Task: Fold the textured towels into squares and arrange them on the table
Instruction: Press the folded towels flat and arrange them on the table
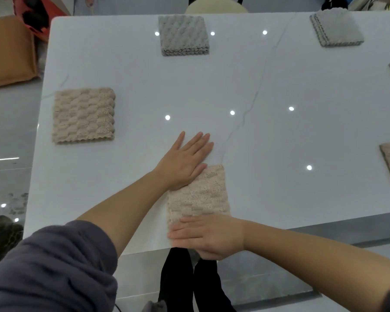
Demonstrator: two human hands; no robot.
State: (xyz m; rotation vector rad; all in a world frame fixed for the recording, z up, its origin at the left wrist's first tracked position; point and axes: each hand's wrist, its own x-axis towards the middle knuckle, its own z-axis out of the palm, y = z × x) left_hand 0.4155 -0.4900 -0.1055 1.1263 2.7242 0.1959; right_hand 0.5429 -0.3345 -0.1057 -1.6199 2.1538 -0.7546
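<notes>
- Folded beige towel (pixel 204 194) at near edge of white surface (pixel 257 86).
- Pressed at far corner by left hand (pixel 185 162), fingers (pixel 199 143) straight, grasping nothing.
- Pressed at near end by right hand (pixel 208 236), fingers likewise straight.

Nothing to read right now: no lettering, label, brand or number shows on the beige towel (pixel 199 194) or the white table (pixel 257 86).
</notes>
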